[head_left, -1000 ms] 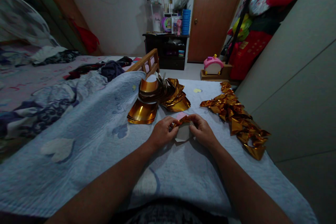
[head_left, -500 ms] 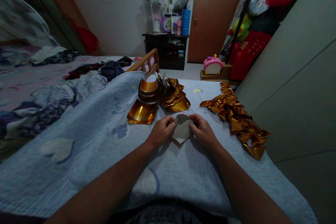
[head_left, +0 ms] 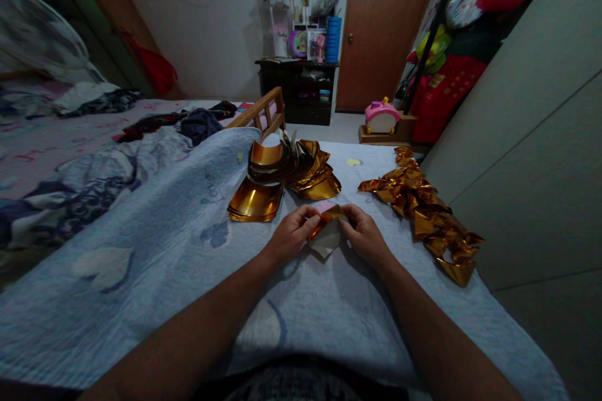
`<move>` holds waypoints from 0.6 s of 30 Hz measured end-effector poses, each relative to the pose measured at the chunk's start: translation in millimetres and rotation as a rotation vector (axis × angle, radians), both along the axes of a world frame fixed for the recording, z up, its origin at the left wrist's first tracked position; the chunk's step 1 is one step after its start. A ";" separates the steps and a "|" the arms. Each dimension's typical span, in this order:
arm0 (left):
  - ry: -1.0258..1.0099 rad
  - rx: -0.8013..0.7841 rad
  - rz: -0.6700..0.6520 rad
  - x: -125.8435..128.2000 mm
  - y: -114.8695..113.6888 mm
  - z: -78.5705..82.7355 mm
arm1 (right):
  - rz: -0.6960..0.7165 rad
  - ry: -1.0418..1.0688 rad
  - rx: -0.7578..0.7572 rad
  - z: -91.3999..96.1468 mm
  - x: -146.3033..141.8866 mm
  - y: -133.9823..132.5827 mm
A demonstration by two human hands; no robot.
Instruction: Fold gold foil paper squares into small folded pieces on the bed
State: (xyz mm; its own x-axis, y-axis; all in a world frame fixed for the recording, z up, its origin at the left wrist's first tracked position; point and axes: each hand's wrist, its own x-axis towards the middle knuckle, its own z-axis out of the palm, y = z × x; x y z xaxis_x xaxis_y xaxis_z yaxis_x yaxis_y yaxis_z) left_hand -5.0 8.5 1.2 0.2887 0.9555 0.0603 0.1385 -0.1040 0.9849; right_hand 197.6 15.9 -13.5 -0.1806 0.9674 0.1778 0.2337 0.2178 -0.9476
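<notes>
Between my hands is a sheet of gold foil paper (head_left: 327, 240), its pale grey back toward me and its far edge folded over so a gold strip shows. My left hand (head_left: 292, 232) pinches the left end of that fold between thumb and fingers. On the right side, my right hand (head_left: 362, 232) grips the paper near its other corner. Just beyond lies a fanned stack of gold foil sheets (head_left: 256, 199), some curled upright. To the right runs a pile of folded gold foil pieces (head_left: 423, 213).
A light blue blanket (head_left: 188, 301) with heart shapes covers the surface under my hands. Rumpled clothes and bedding (head_left: 108, 169) lie at the left. A wooden rail (head_left: 263, 109) rises behind the stack. A pale cabinet (head_left: 527, 169) borders the right side.
The far edge of the sheet has been folded over toward me, so gold now shows where the grey back was. My left thumb has moved slightly inward along it.
</notes>
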 end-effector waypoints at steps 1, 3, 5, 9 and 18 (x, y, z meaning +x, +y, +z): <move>-0.014 -0.010 -0.002 0.4 0.5 -2.1 | 0.005 0.000 -0.002 0.0 -0.1 0.0; -0.013 -0.019 -0.028 0.8 1.6 -6.0 | 0.006 -0.009 -0.005 0.4 -0.5 -0.4; 0.013 -0.015 -0.052 0.6 2.3 -8.3 | 0.000 -0.014 -0.004 1.4 -0.9 -1.1; 0.102 0.058 -0.072 -0.9 2.5 -6.1 | 0.024 0.035 -0.030 5.0 -0.7 -3.3; 0.099 0.069 -0.094 -1.1 1.9 -4.2 | 0.033 0.078 -0.056 5.6 -2.7 -3.7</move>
